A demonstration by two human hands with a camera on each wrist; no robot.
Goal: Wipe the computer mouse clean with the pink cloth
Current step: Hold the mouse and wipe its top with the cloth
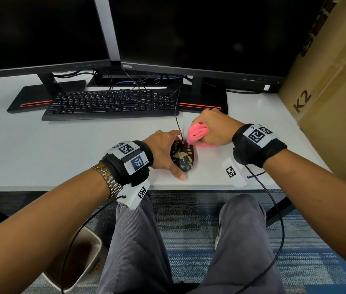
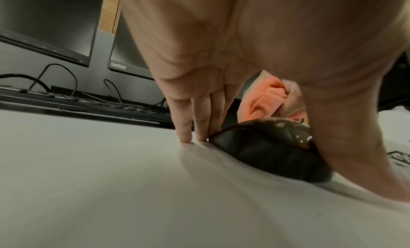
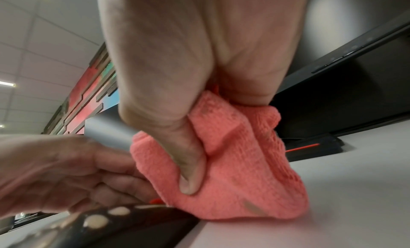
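Along the back edge of the desk [image 1: 40, 145] stand two dark monitors, the left [image 1: 40, 30] and the right [image 1: 199, 32], with a cardboard box [image 1: 333, 98] filling the right-hand side. A black keyboard [image 1: 110, 105] lies in front of the monitors, between their stands. Near the front edge, right of the middle, sits the mouse [image 1: 183, 155], black with pale blotches on top, its cable running back past the keyboard's right end. The left hand [image 1: 164, 152] braces the mouse: straight fingers [image 2: 185, 123] stand on the desk against its left side and the thumb lies along its near end, so the hand is not closed round it. The right hand [image 1: 215, 128] is just beyond the mouse's right front corner, fingers and thumb [image 3: 188, 164] clenched round the bunched pink cloth [image 1: 197, 132]. In the right wrist view the cloth's lower fold rests on the desk and touches the front of the mouse. A white tagged block [image 1: 234, 172] lies at the front edge under the right wrist.
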